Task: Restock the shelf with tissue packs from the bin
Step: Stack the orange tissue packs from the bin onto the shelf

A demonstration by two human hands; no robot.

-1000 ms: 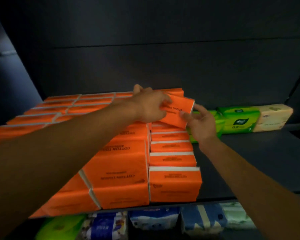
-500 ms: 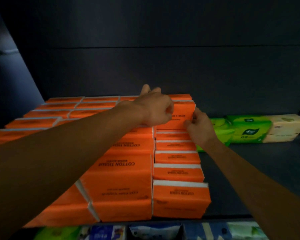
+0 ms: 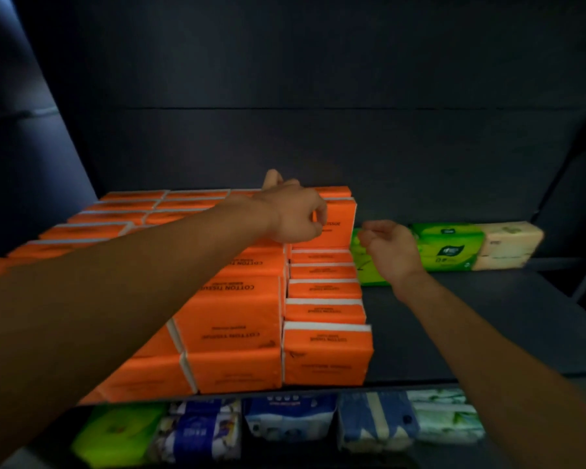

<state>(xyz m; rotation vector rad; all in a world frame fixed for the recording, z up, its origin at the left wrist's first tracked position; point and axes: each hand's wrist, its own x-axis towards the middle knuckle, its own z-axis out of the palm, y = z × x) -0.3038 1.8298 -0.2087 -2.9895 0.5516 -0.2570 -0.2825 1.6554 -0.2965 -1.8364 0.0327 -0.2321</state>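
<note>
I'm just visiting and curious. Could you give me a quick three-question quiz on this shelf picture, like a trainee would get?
1. True or false: the right hand holds a pack.
2. Which hand is on the upright orange pack at the back of the right row? A) left hand B) right hand C) neither
3. Fill in: the pack right beside the cream pack is ____.

Key
1. False: its fingers are loosely curled round nothing.
2. A: its fingers curl over the pack's top edge.
3. Green: the green pack.
</note>
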